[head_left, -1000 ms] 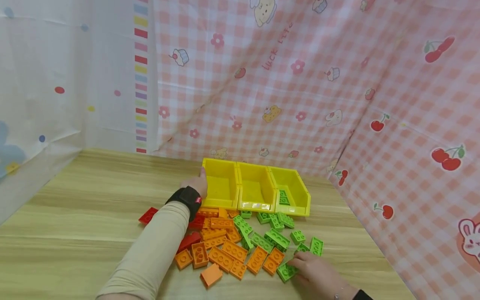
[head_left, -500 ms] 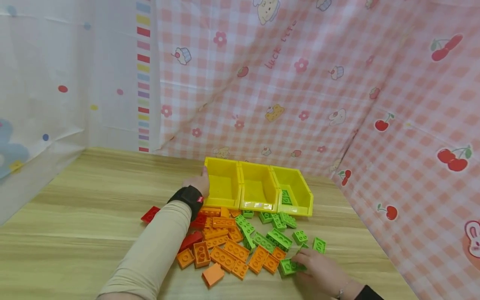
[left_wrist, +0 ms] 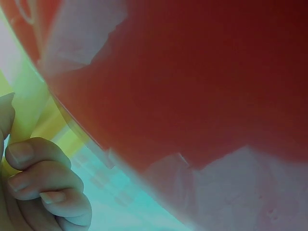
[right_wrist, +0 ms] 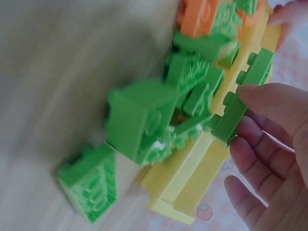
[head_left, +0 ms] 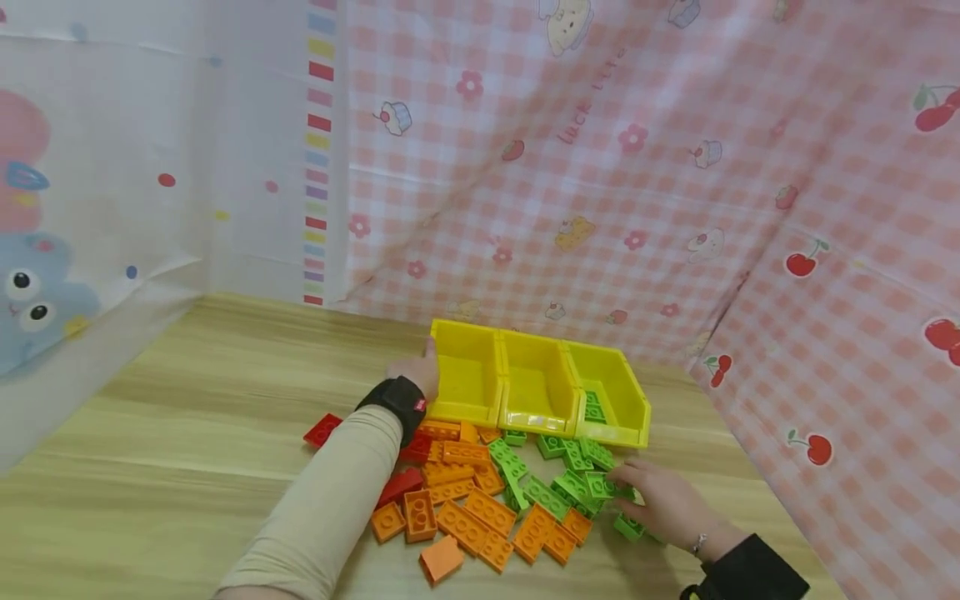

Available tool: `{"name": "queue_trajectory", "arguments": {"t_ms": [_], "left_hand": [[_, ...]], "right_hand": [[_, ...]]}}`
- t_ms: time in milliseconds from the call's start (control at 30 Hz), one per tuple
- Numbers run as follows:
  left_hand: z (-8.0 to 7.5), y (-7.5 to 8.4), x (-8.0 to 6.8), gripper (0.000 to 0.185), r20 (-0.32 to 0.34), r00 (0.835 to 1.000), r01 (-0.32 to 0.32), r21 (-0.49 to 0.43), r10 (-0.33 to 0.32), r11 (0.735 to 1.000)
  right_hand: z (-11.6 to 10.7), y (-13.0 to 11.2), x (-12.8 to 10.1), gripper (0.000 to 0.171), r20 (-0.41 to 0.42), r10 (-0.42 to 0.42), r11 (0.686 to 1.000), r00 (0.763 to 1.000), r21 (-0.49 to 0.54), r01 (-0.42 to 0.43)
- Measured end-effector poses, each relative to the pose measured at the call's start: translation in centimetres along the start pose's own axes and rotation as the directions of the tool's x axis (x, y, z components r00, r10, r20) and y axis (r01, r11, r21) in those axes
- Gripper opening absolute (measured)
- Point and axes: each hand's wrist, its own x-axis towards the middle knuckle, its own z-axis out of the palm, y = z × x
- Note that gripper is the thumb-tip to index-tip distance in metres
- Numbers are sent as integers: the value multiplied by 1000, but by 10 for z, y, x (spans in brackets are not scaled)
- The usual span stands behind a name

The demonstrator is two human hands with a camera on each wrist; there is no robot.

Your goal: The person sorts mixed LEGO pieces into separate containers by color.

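Observation:
Three joined yellow bins [head_left: 480,408] stand on the wooden table [head_left: 187,433]. My left hand [head_left: 417,372] holds the left bin's outer wall, thumb at the rim. In the left wrist view its fingers [left_wrist: 43,178] are curled beside the yellow bin wall [left_wrist: 24,110]. My right hand [head_left: 651,498] sits among green bricks just in front of the right bin. It pinches a green brick [head_left: 600,484] between thumb and fingers, and the right wrist view shows that green brick [right_wrist: 240,103] close up. The right bin holds a green brick [head_left: 594,408].
Orange bricks [head_left: 472,508] and a few red bricks [head_left: 322,431] lie in a heap in front of the bins, with green bricks [head_left: 525,475] to their right. Patterned cloth walls [head_left: 600,208] rise close behind and to the right. Bare table stretches to the left.
My right hand has moved from the near edge of the pile up toward the right bin, taking a green brick with it. The left hand has stayed on the left bin.

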Motion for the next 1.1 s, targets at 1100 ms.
{"name": "queue_trajectory", "arguments": {"t_ms": [1100], "left_hand": [[0, 3, -12, 76, -55, 998, 44, 38, -41, 998]], "right_hand": [[5, 82, 117, 11, -100, 296, 928, 950, -207, -311]]}}
